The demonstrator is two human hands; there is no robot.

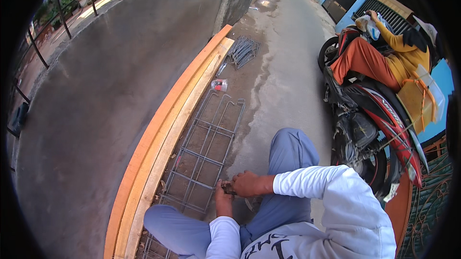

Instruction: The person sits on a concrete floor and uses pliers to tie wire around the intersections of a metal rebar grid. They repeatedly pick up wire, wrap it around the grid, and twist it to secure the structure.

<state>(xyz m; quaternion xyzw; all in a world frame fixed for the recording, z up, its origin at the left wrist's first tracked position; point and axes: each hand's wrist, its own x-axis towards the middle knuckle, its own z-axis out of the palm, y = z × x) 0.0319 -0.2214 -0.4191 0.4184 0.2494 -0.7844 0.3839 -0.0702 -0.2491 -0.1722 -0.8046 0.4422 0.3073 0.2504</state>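
Planks [175, 115] along L edge of lane [293, 62]; steel-bar cage [200, 156] just beside, same edge; L hand [223, 194] by cage's R side, fingers curled, & R hand [246, 183], part-closed, meet at small dark obj. [229, 190], can't tell which grips; motorbike [391, 120] nr lane's R edge.

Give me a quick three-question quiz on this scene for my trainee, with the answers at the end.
1. True or false: the rider on the motorbike wears orange trousers.
2. Which lies between the metal frame and the grey wall?
A) the motorbike
B) wooden planks
C) the rider
3. Fill in the missing words: the left hand and the right hand of the seated person are held ____ ____ (close together / far apart).

Key: 1. True. 2. B. 3. Close together.
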